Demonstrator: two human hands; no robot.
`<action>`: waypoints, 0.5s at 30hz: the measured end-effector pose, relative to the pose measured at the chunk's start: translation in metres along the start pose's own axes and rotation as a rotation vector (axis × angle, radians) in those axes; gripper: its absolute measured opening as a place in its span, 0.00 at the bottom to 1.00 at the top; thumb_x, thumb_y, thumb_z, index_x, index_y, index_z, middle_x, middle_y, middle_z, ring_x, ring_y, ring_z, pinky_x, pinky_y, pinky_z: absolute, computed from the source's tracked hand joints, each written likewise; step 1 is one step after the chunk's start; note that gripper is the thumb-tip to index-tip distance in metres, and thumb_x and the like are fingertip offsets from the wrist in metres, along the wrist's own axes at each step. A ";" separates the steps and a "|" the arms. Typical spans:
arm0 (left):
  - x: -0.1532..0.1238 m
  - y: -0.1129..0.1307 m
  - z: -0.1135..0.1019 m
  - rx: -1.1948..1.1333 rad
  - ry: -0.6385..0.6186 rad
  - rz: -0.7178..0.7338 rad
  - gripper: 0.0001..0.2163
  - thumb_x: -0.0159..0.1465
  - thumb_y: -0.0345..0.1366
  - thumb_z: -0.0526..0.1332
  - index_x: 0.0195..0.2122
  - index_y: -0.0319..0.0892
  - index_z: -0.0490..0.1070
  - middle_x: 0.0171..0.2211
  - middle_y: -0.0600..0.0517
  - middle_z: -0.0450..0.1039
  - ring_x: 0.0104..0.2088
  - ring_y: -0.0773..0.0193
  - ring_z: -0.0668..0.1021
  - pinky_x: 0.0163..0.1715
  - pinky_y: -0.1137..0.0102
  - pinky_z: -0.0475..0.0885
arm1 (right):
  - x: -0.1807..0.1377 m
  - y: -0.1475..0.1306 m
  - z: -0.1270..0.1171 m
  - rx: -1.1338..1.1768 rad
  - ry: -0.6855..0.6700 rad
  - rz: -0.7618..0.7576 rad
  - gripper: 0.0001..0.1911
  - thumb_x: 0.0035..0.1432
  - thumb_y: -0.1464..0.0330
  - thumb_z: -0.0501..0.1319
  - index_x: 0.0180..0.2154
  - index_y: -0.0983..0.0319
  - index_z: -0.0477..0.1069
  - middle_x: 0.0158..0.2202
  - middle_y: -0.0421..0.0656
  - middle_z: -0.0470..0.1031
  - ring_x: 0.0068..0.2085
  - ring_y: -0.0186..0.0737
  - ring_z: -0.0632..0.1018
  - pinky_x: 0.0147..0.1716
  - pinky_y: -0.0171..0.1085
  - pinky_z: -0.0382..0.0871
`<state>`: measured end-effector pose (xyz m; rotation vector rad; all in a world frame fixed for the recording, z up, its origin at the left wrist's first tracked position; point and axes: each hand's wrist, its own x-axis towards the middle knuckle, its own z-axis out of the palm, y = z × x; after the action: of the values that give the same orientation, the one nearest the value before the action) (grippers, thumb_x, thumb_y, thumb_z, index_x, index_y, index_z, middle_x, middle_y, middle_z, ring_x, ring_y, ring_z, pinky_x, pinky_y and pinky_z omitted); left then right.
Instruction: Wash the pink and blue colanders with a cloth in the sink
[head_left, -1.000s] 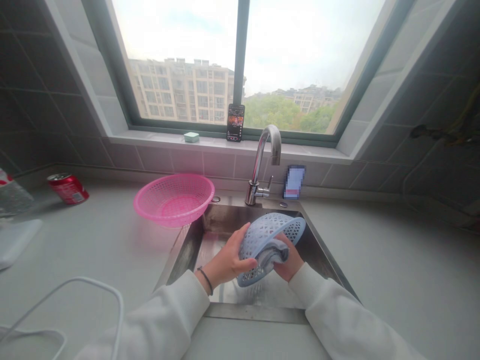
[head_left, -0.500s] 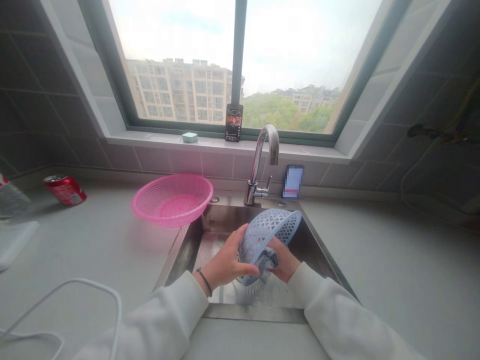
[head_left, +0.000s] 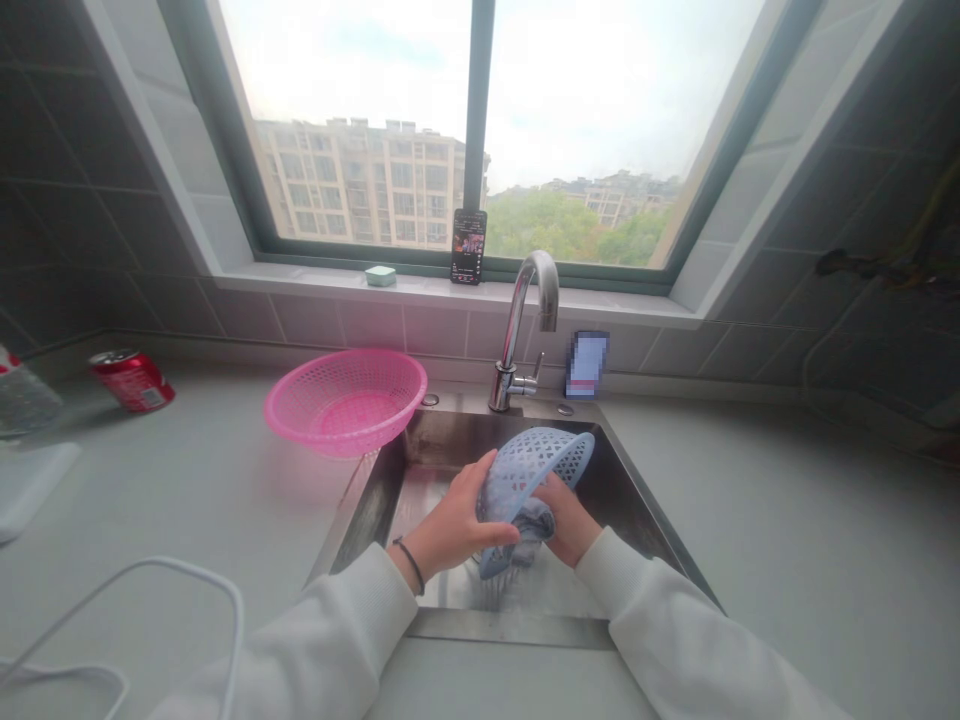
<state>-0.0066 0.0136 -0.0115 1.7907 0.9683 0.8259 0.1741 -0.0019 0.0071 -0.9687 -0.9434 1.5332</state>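
Note:
A light blue plastic basket [head_left: 521, 468] with a pattern of holes is tilted on its side over the sink [head_left: 510, 626]. My left hand [head_left: 461, 520] grips its left side, thumb on the rim and fingers round the outside. Inside the basket's opening, my right hand [head_left: 566, 520] is closed on a crumpled grey-blue cloth [head_left: 534, 525], part of which hangs below the rim. The basket hides some of my right fingers. The chrome faucet [head_left: 517, 330] stands behind the basket.
A pink basket [head_left: 345, 400] stands left of the sink, overlapping its corner. Farther left are a red can [head_left: 133, 382] and a clear bottle [head_left: 26, 395]. A white cable [head_left: 180, 568] loops at the front left. Phones lean on the window [head_left: 468, 248] and the wall [head_left: 587, 365].
The blue basket has tipped slightly, its far rim lower and its opening narrower to view. The cloth has shifted a little against it. Both hands keep their grip.

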 end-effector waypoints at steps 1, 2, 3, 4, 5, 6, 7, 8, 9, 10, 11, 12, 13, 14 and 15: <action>0.000 0.002 0.000 0.006 0.002 0.009 0.57 0.47 0.54 0.76 0.73 0.42 0.50 0.69 0.35 0.56 0.69 0.35 0.59 0.69 0.44 0.51 | -0.001 -0.001 0.001 0.012 -0.026 -0.008 0.20 0.48 0.66 0.70 0.45 0.59 0.76 0.44 0.45 0.84 0.48 0.53 0.82 0.51 0.50 0.75; 0.000 0.003 -0.001 0.011 0.003 0.019 0.57 0.46 0.53 0.77 0.73 0.43 0.50 0.68 0.36 0.56 0.69 0.36 0.59 0.70 0.44 0.50 | -0.001 -0.002 0.002 0.016 -0.051 -0.013 0.19 0.50 0.63 0.69 0.46 0.59 0.76 0.44 0.46 0.83 0.48 0.53 0.82 0.51 0.50 0.75; 0.000 0.004 -0.001 0.012 0.001 0.029 0.57 0.46 0.52 0.77 0.73 0.44 0.50 0.68 0.37 0.57 0.69 0.36 0.59 0.70 0.44 0.50 | -0.003 -0.004 0.003 0.015 -0.073 -0.013 0.19 0.52 0.61 0.68 0.46 0.58 0.76 0.45 0.46 0.83 0.49 0.53 0.81 0.51 0.51 0.75; -0.001 0.005 -0.001 0.010 -0.002 0.036 0.57 0.46 0.52 0.77 0.73 0.46 0.50 0.68 0.37 0.57 0.69 0.36 0.59 0.70 0.43 0.50 | -0.004 -0.006 0.004 0.009 -0.090 -0.012 0.20 0.53 0.58 0.68 0.47 0.58 0.76 0.45 0.47 0.83 0.49 0.53 0.81 0.51 0.51 0.75; -0.001 0.006 -0.001 0.007 -0.004 0.043 0.57 0.45 0.52 0.77 0.73 0.47 0.50 0.68 0.38 0.57 0.69 0.36 0.59 0.69 0.43 0.50 | -0.005 -0.008 0.005 -0.002 -0.103 -0.011 0.20 0.54 0.56 0.67 0.47 0.57 0.76 0.46 0.47 0.83 0.50 0.54 0.81 0.51 0.51 0.75; -0.001 0.007 -0.002 0.004 -0.006 0.048 0.57 0.45 0.52 0.78 0.73 0.48 0.50 0.68 0.39 0.57 0.69 0.36 0.59 0.69 0.43 0.51 | -0.007 -0.009 0.005 -0.015 -0.112 -0.012 0.21 0.55 0.54 0.66 0.47 0.57 0.77 0.46 0.48 0.83 0.50 0.54 0.81 0.51 0.51 0.75; -0.002 0.008 -0.002 0.002 -0.008 0.053 0.57 0.45 0.52 0.78 0.73 0.49 0.50 0.68 0.39 0.57 0.69 0.36 0.59 0.69 0.43 0.51 | -0.007 -0.010 0.005 -0.026 -0.116 -0.016 0.21 0.55 0.53 0.66 0.47 0.57 0.77 0.46 0.48 0.83 0.50 0.55 0.81 0.51 0.52 0.75; -0.002 0.008 -0.003 0.001 -0.009 0.057 0.58 0.45 0.51 0.78 0.73 0.50 0.50 0.68 0.40 0.56 0.69 0.36 0.59 0.69 0.43 0.51 | -0.008 -0.011 0.004 -0.036 -0.117 -0.019 0.22 0.54 0.52 0.66 0.46 0.56 0.77 0.47 0.48 0.83 0.51 0.55 0.81 0.51 0.52 0.75; -0.002 0.009 -0.003 0.001 -0.013 0.061 0.58 0.44 0.50 0.79 0.73 0.50 0.50 0.68 0.40 0.57 0.69 0.36 0.59 0.69 0.43 0.51 | -0.008 -0.010 0.002 -0.041 -0.115 -0.019 0.22 0.53 0.52 0.67 0.46 0.56 0.78 0.46 0.48 0.83 0.51 0.56 0.81 0.51 0.52 0.75; -0.003 0.010 -0.003 0.002 -0.018 0.065 0.58 0.44 0.49 0.79 0.73 0.50 0.50 0.68 0.40 0.57 0.68 0.37 0.59 0.69 0.43 0.51 | -0.007 -0.009 -0.001 -0.041 -0.109 -0.013 0.21 0.52 0.52 0.67 0.45 0.56 0.78 0.46 0.48 0.83 0.51 0.57 0.81 0.51 0.53 0.75; -0.003 0.011 -0.004 0.006 -0.025 0.069 0.57 0.44 0.47 0.79 0.73 0.50 0.50 0.67 0.40 0.57 0.68 0.37 0.60 0.69 0.43 0.52 | -0.006 -0.007 -0.004 -0.031 -0.101 -0.003 0.20 0.52 0.53 0.67 0.44 0.55 0.79 0.45 0.48 0.83 0.52 0.58 0.80 0.51 0.54 0.75; -0.004 0.012 -0.004 0.010 -0.030 0.072 0.57 0.45 0.46 0.79 0.73 0.50 0.50 0.67 0.40 0.57 0.68 0.38 0.60 0.69 0.44 0.52 | -0.005 -0.004 -0.007 -0.012 -0.087 0.009 0.19 0.51 0.54 0.68 0.43 0.55 0.79 0.44 0.48 0.84 0.52 0.58 0.80 0.51 0.54 0.76; -0.005 0.013 -0.004 0.016 -0.035 0.076 0.56 0.46 0.44 0.78 0.73 0.49 0.50 0.66 0.40 0.57 0.67 0.38 0.61 0.69 0.44 0.53 | -0.003 -0.002 -0.010 0.018 -0.068 0.024 0.19 0.50 0.55 0.68 0.42 0.56 0.79 0.43 0.48 0.84 0.52 0.59 0.80 0.51 0.55 0.76; -0.005 0.014 -0.005 0.023 -0.035 0.080 0.55 0.46 0.43 0.77 0.73 0.49 0.50 0.66 0.40 0.57 0.67 0.39 0.62 0.69 0.45 0.53 | -0.002 0.000 -0.013 0.054 -0.045 0.039 0.18 0.49 0.56 0.68 0.42 0.56 0.79 0.43 0.48 0.84 0.52 0.59 0.80 0.51 0.55 0.75; -0.005 0.014 -0.005 0.031 -0.033 0.086 0.54 0.47 0.41 0.77 0.73 0.49 0.50 0.66 0.40 0.57 0.67 0.40 0.62 0.69 0.46 0.54 | 0.000 0.002 -0.015 0.090 -0.020 0.050 0.18 0.50 0.55 0.67 0.41 0.57 0.79 0.43 0.48 0.84 0.52 0.59 0.81 0.51 0.55 0.75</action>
<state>-0.0093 0.0068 0.0023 1.8780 0.8923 0.8361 0.1871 -0.0012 -0.0001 -0.9210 -0.8621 1.6159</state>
